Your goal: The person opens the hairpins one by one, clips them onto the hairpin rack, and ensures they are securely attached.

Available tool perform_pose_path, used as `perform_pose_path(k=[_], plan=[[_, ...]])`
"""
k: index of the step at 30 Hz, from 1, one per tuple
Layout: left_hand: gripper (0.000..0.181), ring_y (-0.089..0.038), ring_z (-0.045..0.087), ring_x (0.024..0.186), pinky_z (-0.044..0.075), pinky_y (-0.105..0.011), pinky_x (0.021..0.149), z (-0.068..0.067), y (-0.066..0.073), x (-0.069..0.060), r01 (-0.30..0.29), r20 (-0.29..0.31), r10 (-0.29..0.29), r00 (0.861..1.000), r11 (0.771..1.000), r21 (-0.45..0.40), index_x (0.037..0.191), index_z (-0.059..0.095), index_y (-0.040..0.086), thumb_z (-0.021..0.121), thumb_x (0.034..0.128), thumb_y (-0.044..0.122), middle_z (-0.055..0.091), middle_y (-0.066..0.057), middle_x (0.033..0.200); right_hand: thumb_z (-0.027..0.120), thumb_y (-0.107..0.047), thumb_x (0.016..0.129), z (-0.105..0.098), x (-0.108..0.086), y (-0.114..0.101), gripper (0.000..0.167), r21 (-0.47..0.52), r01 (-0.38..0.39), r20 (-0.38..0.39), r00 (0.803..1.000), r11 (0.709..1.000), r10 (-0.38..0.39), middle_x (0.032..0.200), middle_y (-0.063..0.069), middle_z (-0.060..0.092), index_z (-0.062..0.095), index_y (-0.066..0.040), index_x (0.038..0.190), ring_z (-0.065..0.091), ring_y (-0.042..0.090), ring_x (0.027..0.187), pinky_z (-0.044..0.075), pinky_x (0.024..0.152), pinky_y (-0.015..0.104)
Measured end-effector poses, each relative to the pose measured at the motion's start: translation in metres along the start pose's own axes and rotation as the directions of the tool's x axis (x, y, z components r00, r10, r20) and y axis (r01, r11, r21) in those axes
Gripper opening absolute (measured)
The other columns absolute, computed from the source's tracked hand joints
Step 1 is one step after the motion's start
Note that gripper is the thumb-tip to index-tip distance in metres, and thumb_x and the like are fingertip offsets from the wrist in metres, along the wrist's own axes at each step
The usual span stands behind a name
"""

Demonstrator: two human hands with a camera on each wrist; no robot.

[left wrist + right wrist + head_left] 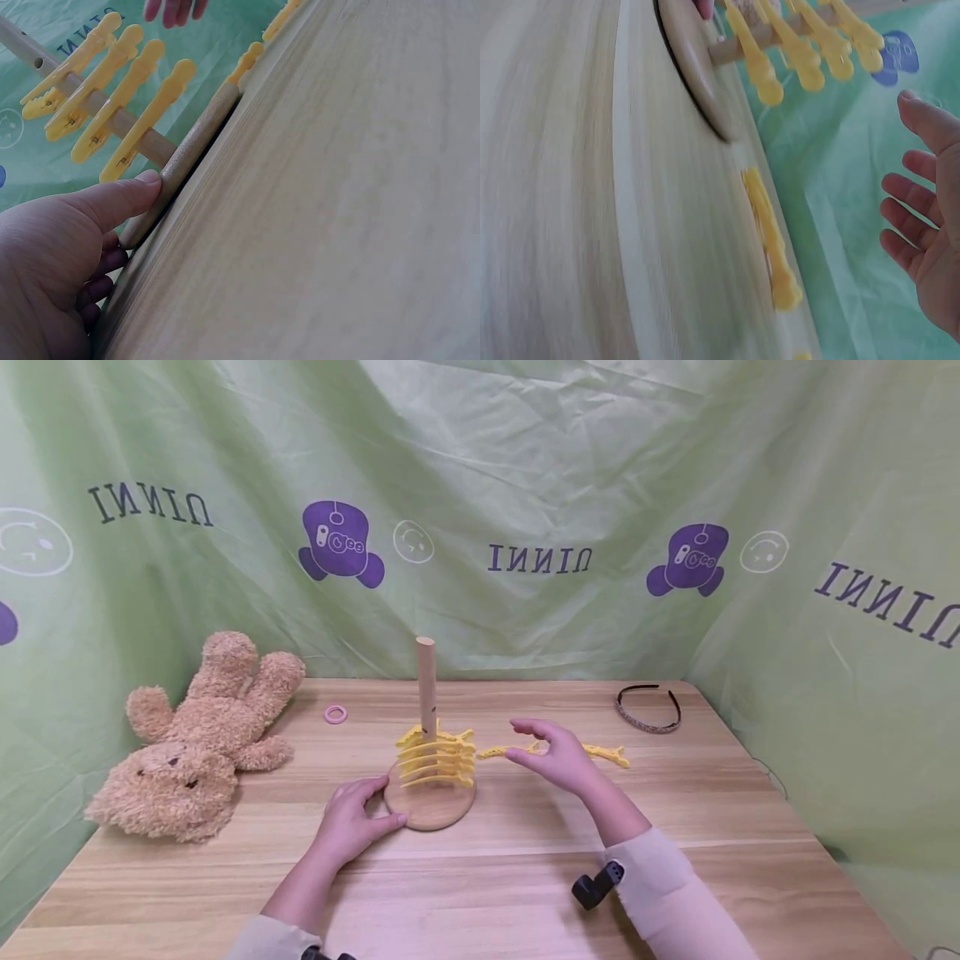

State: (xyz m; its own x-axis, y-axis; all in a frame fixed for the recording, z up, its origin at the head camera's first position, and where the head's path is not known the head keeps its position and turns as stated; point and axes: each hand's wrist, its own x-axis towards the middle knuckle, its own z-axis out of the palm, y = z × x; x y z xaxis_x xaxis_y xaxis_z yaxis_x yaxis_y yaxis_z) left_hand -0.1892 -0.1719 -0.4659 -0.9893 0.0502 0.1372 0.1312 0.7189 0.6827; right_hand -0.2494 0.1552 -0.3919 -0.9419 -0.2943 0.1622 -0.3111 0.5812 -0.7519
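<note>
A wooden stand, with a round base (431, 814) and an upright post (426, 685), stands near the middle of the table. Several yellow hair clips (437, 758) are stacked one above another on the lower post. My left hand (352, 818) holds the base at its left rim, the thumb (131, 199) lying on the rim. To the right of the stand, my right hand (558, 762) hovers in the air with fingers apart, holding nothing. Beneath and beside it, a loose yellow clip (769, 240) and another yellow clip (607, 754) lie on the table.
A tan teddy bear (213, 727) lies on its back at the left. Behind the left hand there is a pink ring (335, 715). A dark headband (648, 724) rests at the back right. Green printed curtain (480, 468) surrounds the wooden table (480, 893).
</note>
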Motion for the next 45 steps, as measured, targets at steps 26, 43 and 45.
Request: perform_pose_path(k=[26, 43, 45], plan=[[0.074, -0.04, 0.043, 0.132, 0.03, -0.057, 0.112, 0.0, 0.0, 0.0, 0.015, 0.009, -0.015, 1.0, 1.0, -0.005, 0.135, 0.056, 0.0, 0.082, 0.0762, 0.037, 0.058, -0.021, 0.136, 0.071, -0.03, 0.089, -0.077, -0.025, 0.11, 0.069, -0.158, -0.236, -0.035, 0.972, 0.959, 0.234, 0.154, 0.029, 0.032, 0.041, -0.003, 0.146, 0.029, 0.053, 0.139, 0.024, 0.113, 0.067], [0.073, -0.041, 0.043, 0.131, 0.029, -0.057, 0.112, 0.001, -0.001, 0.002, 0.012, 0.003, -0.012, 1.0, 1.0, -0.018, 0.135, 0.056, -0.001, 0.082, 0.076, 0.035, 0.058, -0.022, 0.136, 0.072, -0.021, 0.087, -0.089, -0.026, 0.14, 0.064, -0.256, -0.222, -0.024, 0.974, 0.941, 0.224, 0.143, 0.034, 0.043, 0.046, 0.009, 0.138, 0.039, 0.052, 0.132, 0.028, 0.113, 0.062], [0.073, -0.04, 0.043, 0.131, 0.029, -0.057, 0.111, 0.002, -0.001, 0.001, 0.004, -0.007, -0.004, 1.0, 1.0, -0.022, 0.134, 0.057, -0.001, 0.083, 0.0753, 0.034, 0.059, -0.022, 0.135, 0.071, -0.02, 0.088, -0.089, -0.025, 0.141, 0.061, -0.261, -0.23, -0.024, 0.973, 0.938, 0.232, 0.143, 0.033, 0.044, 0.048, 0.008, 0.137, 0.039, 0.051, 0.133, 0.028, 0.113, 0.062]])
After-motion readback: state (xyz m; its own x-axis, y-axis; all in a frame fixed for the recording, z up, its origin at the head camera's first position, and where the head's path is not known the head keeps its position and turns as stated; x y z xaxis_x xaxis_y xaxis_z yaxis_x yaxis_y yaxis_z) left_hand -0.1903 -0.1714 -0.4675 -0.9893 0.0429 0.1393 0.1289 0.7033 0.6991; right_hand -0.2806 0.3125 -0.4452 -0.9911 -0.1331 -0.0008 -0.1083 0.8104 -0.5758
